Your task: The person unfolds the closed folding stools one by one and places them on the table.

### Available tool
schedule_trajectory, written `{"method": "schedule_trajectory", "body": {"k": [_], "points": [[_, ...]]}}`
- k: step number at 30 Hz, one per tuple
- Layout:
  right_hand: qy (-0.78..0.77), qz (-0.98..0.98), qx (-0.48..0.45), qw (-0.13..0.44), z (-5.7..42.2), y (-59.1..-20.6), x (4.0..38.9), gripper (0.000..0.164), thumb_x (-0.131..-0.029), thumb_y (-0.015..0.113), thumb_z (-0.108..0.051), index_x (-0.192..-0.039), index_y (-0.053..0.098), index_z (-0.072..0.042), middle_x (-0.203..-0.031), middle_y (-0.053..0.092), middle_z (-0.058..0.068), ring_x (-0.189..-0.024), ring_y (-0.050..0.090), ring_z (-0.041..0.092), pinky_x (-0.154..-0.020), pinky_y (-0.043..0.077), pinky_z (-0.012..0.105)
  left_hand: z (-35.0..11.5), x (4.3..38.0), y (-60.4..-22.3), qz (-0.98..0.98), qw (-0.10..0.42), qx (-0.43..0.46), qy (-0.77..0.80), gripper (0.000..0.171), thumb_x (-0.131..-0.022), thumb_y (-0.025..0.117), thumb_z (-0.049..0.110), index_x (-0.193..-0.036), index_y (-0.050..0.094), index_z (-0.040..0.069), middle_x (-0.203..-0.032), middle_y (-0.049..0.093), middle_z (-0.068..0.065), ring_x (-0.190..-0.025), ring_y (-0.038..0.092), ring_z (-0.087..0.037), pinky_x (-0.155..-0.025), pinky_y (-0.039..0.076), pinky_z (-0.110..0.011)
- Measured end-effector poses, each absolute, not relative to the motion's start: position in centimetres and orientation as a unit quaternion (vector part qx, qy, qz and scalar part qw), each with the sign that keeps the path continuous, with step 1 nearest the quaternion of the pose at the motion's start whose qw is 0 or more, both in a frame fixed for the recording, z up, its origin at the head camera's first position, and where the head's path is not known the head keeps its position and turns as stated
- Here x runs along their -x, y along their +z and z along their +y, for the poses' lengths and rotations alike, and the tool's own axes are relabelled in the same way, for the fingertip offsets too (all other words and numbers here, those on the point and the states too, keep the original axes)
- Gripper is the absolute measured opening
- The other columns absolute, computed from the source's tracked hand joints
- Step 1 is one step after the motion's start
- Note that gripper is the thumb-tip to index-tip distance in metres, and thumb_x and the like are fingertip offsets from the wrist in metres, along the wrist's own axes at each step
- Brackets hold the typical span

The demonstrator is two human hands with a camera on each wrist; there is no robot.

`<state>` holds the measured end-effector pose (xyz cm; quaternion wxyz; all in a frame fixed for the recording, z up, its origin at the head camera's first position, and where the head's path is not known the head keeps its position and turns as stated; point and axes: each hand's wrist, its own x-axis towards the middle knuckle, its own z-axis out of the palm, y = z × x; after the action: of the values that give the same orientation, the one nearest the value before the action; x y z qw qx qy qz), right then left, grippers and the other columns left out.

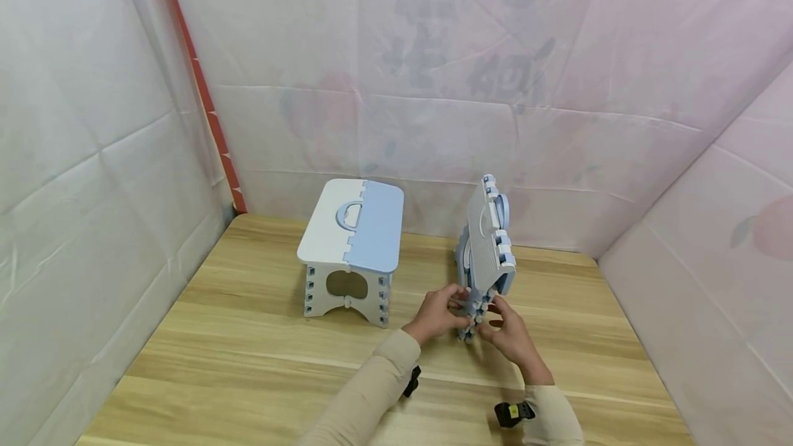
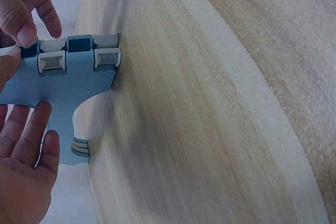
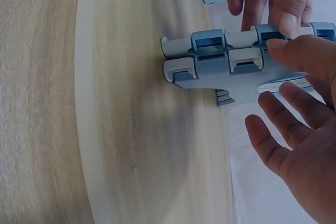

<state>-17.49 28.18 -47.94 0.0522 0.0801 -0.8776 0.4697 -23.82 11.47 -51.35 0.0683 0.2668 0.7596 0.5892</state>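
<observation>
A partly folded white and light blue folding stool point(image 1: 486, 253) stands on end at the table's right half, with its seat halves bent together at the top. My left hand point(image 1: 436, 315) pinches the stool's lower leg panel from the left, thumb at the hinged edge. On the opposite side my right hand point(image 1: 513, 337) holds that panel; its thumb presses the hinge knuckles point(image 3: 244, 60), while its other fingers are spread in the right wrist view. Blue panel point(image 2: 58, 85) lies against my left fingers in the left wrist view. The far leg panel is mostly hidden.
A second folding stool point(image 1: 379, 226), white and light blue, stands unfolded to the left. Both are on a wood-grain table point(image 1: 248, 349). Pale sheeting point(image 1: 434, 129) hangs behind the table and at both sides. A black wrist device point(image 1: 511, 414) is on the right wrist.
</observation>
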Motion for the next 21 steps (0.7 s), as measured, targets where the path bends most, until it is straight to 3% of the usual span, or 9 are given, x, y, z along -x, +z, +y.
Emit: {"method": "schedule_trajectory", "body": {"k": [21], "points": [[0.475,-0.874,-0.077,0.069,28.3,-49.9,18.2,0.057,-0.076,0.068,0.011,-0.127,0.046,0.002,-0.117,0.054,0.024,-0.104,0.051,0.041,-0.076,0.046,0.053,11.5,23.5,-50.8,0.786,0.068,-0.27,0.552,0.045,-0.074,0.079,0.01,-0.114,0.06,0.007,-0.107,0.062,-0.001,-0.092,0.061,-0.014,-0.077,0.049,-0.024]]}}
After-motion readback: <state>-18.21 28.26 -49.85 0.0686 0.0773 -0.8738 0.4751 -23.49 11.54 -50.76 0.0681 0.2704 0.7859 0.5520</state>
